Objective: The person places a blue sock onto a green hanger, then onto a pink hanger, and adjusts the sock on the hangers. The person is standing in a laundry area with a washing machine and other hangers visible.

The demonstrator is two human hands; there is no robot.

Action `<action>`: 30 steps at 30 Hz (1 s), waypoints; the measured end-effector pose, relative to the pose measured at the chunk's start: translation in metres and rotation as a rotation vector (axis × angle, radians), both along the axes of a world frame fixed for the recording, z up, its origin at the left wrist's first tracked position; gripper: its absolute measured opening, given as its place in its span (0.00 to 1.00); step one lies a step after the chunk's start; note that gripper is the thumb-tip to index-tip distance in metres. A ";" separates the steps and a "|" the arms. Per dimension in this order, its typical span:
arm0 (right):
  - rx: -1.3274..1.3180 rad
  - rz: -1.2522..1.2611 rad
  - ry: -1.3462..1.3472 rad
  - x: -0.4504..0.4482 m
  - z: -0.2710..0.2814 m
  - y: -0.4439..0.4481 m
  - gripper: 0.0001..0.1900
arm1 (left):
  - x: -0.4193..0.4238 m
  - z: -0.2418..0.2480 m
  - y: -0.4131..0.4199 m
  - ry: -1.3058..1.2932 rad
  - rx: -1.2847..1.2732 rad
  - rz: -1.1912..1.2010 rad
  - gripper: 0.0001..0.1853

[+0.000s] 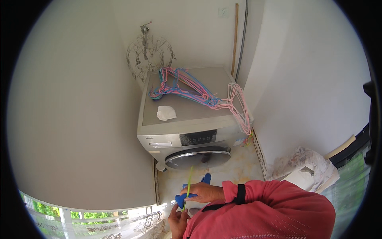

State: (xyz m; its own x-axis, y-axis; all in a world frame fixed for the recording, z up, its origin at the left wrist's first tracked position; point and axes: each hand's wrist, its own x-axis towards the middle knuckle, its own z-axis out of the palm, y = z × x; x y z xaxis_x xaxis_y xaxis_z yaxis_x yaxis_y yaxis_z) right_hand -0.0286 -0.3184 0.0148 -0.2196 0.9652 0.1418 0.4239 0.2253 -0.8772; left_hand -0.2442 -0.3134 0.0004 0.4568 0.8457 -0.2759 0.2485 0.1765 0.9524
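My right hand (pixel 203 192) is closed on a bunched blue fabric piece (pixel 180 199) and a thin yellow-green strip (pixel 189 180). The strip stands up past the fingers, its free end before the washing machine door. Just below, my left hand (pixel 178 222) pinches the strip's lower end beside the blue fabric. Another blue part (pixel 206 178) shows beyond my right hand; whether it joins the fabric I cannot tell. In front stands a Haier front-loading washing machine (pixel 167 140) with its round door (pixel 197 159).
Pink, blue and teal clothes hangers (pixel 191 89) lie heaped on the washer, some overhanging its right edge. A crumpled white tissue (pixel 166 113) lies nearby. A wooden pole (pixel 235 38) leans at the back wall, below a tap (pixel 145 28)'s height. Plastic-wrapped items (pixel 307 167) stand right; a sheer curtain (pixel 119 224) hangs left.
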 end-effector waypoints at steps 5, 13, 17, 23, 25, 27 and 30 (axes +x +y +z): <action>0.032 0.042 0.007 0.014 -0.008 -0.001 0.17 | 0.004 0.007 0.001 -0.067 -0.057 -0.007 0.20; -0.072 -0.282 -0.201 0.048 -0.013 0.006 0.18 | 0.001 0.006 -0.001 -0.163 -0.054 0.114 0.15; -0.129 -0.443 0.091 0.052 0.026 0.009 0.21 | -0.001 0.002 -0.002 -0.148 -0.091 0.208 0.16; 0.388 -0.171 -0.192 0.002 0.072 0.001 0.26 | 0.003 -0.008 -0.003 -0.193 -0.131 0.199 0.17; 0.430 -0.129 -0.250 -0.006 0.069 0.004 0.23 | 0.003 -0.009 -0.005 -0.135 -0.105 0.198 0.18; 0.407 -0.078 -0.310 -0.003 0.061 0.007 0.22 | 0.002 -0.007 -0.009 -0.149 -0.132 0.165 0.19; 0.308 -0.057 -0.158 0.006 0.049 0.008 0.15 | 0.002 -0.001 -0.014 -0.078 -0.147 0.133 0.20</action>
State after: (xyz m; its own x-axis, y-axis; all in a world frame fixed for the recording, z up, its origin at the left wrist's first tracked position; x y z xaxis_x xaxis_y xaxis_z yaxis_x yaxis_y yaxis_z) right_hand -0.0221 -0.3105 0.0642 -0.2091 0.8937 0.3969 0.5687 0.4413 -0.6941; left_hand -0.2424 -0.3272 -0.0006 0.3683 0.8534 -0.3688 0.1402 0.3412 0.9295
